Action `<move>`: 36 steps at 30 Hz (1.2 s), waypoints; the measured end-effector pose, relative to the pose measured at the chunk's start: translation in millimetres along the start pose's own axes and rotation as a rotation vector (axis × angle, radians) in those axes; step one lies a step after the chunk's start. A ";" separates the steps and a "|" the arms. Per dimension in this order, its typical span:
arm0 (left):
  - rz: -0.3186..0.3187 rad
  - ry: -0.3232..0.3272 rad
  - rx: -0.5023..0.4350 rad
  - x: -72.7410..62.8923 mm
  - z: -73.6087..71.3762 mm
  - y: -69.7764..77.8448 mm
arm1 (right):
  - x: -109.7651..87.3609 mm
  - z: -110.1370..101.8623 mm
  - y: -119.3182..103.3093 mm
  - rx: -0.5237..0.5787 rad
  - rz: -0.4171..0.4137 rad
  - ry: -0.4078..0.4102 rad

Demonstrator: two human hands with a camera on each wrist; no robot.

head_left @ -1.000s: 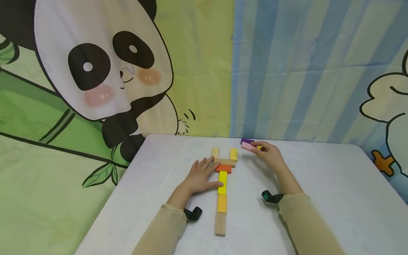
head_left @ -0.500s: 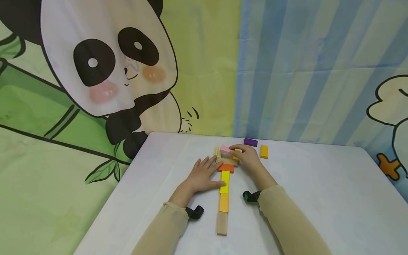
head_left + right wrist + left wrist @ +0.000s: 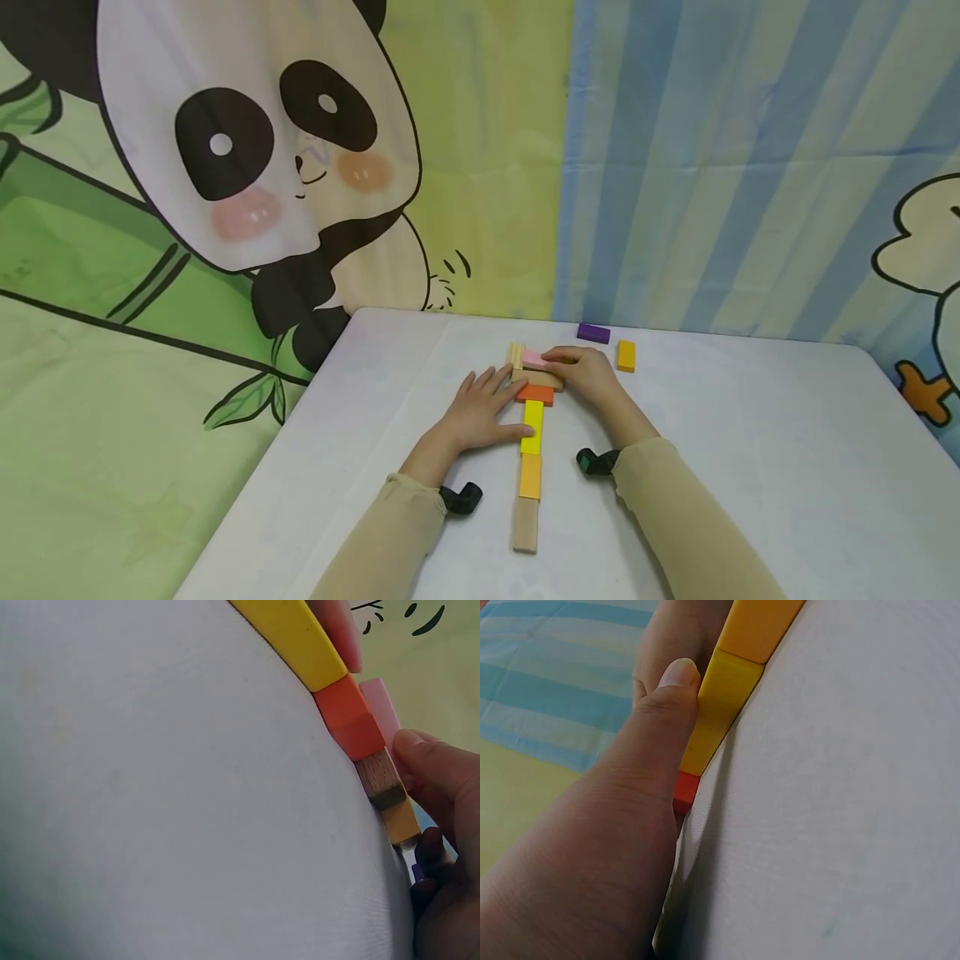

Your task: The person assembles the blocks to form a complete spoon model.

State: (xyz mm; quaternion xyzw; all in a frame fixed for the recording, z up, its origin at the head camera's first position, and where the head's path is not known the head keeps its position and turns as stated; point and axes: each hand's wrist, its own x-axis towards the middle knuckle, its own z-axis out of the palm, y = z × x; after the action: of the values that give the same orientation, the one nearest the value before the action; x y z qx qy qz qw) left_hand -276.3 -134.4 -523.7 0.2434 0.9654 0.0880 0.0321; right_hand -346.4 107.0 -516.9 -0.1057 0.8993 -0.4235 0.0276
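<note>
My right hand (image 3: 588,377) pinches a pink block (image 3: 534,358) between thumb and fingers. The block lies at the top of a row of blocks, beside a light wooden block (image 3: 517,355) and behind a wooden crosspiece (image 3: 546,380). In the right wrist view a yellow-orange block (image 3: 402,822) shows under that hand; the head view hides it. My left hand (image 3: 476,414) lies with fingers spread along the row's left side. Its thumb touches a yellow block (image 3: 534,411), and its fingers reach the crosspiece beside a red-orange block (image 3: 542,395).
The row runs toward me through an orange block (image 3: 530,477) to a plain wooden block (image 3: 526,525). Near the far edge of the white table (image 3: 720,467) lie a purple block (image 3: 593,333) and a yellow-orange block (image 3: 626,356). A printed curtain (image 3: 675,167) hangs behind.
My right hand has carried the pink block leftward from near the purple block and lowered it behind the crosspiece. The left hand has stayed on the row.
</note>
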 end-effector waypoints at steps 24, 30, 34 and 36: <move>-0.010 0.002 -0.009 1.9 1.2 -2.4 | -4.4 1.0 -8.4 -0.099 -0.133 -0.022; -0.022 0.027 -0.068 2.7 1.9 -2.5 | -7.6 -0.8 -6.2 -0.099 -0.157 -0.007; -0.050 0.043 -0.113 2.9 -0.1 -0.7 | -14.3 -12.6 -6.8 -0.098 -0.152 0.029; -0.066 0.049 -0.116 3.0 0.0 0.3 | -18.1 -22.1 -3.9 -0.111 -0.131 0.053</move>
State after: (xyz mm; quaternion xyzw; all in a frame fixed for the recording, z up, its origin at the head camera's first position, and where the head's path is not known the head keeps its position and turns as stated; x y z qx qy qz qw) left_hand -278.8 -132.7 -523.7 0.2069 0.9666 0.1488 0.0256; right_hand -331.2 125.2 -500.5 -0.1545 0.9130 -0.3765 -0.0302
